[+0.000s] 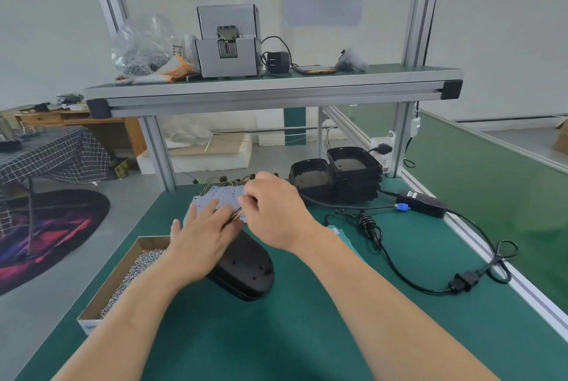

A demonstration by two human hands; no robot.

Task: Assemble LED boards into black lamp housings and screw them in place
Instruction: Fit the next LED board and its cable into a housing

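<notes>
Hands on the LED pile, just beyond one black housing.

Nearest, at the left edge of the green worktop [307, 325], an open cardboard box [101, 297] holds small bright metal screws. Next out lies a black lamp housing [246, 270], matte moulded plastic, oval, its long axis running from near-right to far-left, its far end under the wrists. The left hand [199, 236] rests flat, fingers straight, on the LED boards [215, 196], a pile of thin pale stiff sheets with coloured wires at the far edge. The right hand [273, 211] has its grip closed, pinching a thin dark-and-yellow strand [232, 218], wire or tool I cannot tell. A board would likely travel back toward the person. Farther right stand stacked housings [353, 171], hollow side up.
</notes>
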